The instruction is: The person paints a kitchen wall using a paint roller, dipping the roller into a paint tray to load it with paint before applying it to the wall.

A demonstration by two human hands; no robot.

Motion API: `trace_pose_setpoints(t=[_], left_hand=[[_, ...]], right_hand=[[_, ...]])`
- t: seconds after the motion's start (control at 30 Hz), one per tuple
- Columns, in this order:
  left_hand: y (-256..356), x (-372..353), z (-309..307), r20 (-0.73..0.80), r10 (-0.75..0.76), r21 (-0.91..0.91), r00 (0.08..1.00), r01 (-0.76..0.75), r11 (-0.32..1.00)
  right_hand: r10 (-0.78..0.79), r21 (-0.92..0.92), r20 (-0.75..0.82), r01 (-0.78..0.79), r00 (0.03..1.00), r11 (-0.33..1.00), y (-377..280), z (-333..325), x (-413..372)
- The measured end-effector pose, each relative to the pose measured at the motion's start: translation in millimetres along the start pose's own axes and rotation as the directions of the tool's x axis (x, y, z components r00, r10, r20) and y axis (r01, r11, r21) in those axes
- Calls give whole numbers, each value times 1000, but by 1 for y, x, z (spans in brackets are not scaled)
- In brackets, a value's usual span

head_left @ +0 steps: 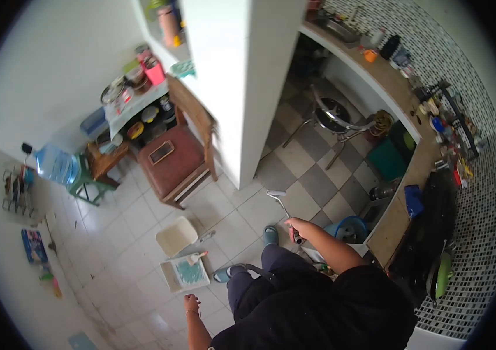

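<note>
Paint roller (277,194) gripped in the right hand (293,228), tray on the floor by the left.

The right hand was closed around the roller's handle. It held the tool out over the checked floor, with the pale sleeve pointing toward the white pillar (242,93). The left hand (191,303) hung empty with its fingers loose, just above the paint tray (171,279). The tray lay on the white tiles and showed a patch of teal paint. A brush (197,257) rested across its far edge, and a cream lid (176,235) lay just beyond. The sleeve looked clean and no teal showed on the pillar, so the painting seemed barely begun, with the roller apparently not yet loaded.
</note>
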State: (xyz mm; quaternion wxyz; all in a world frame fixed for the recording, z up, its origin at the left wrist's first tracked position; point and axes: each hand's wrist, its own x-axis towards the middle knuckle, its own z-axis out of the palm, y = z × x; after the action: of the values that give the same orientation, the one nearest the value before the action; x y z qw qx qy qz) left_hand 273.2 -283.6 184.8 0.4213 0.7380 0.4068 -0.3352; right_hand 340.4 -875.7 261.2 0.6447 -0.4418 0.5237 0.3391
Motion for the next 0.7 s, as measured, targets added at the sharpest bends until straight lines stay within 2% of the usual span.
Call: trace_pose_setpoints(t=[0.07,0.1,0.13,0.17,0.2,0.23,0.27,0.33,0.37,0.43,0.53,0.57,0.63,0.7], left_hand=[[53,-12,42,7,53,-28,999,-53,998],[80,-22,66,8,77,-47,997,-77,996],[108,-30,96,75,224,-4,972,-224,974],[150,-40,138,155,380,45,912,-391,919],[171,-39,166,208,465,86,861,-489,868],[206,-73,188,316,519,196,794,-590,783],[220,-61,214,393,602,157,695,-696,701],[269,-79,254,531,613,217,585,-793,569],[294,-92,273,550,626,219,553,-819,531],[338,-111,308,588,647,220,486,-865,450],[396,-124,357,659,628,186,414,-899,397],[416,-137,371,666,618,213,419,-900,381],[445,-139,403,679,629,173,379,-915,364],[474,-138,436,695,625,139,354,-920,366]], right_hand=[[-117,-98,-60,111,991,989,5,-54,-7],[-177,-109,-145,162,973,981,3,-73,-29],[-221,-213,-189,179,957,960,4,-92,-47],[-276,-291,-231,204,933,935,2,-127,-64],[-326,-387,-276,206,904,899,2,-146,-81],[-345,-451,-379,154,858,879,1,-156,-98],[-418,-528,-377,179,827,830,1,-169,-111],[-548,-668,-356,204,757,716,3,-189,-132],[-491,-622,-384,173,782,763,0,-195,-144],[-480,-546,-393,221,785,808,-1,-200,-159],[-554,-531,-385,314,738,787,14,-204,-134],[-595,-547,-379,347,709,762,15,-204,-124],[-515,-428,-366,351,775,833,-8,-198,-144],[-648,-510,-376,436,662,741,-20,-198,-125]])
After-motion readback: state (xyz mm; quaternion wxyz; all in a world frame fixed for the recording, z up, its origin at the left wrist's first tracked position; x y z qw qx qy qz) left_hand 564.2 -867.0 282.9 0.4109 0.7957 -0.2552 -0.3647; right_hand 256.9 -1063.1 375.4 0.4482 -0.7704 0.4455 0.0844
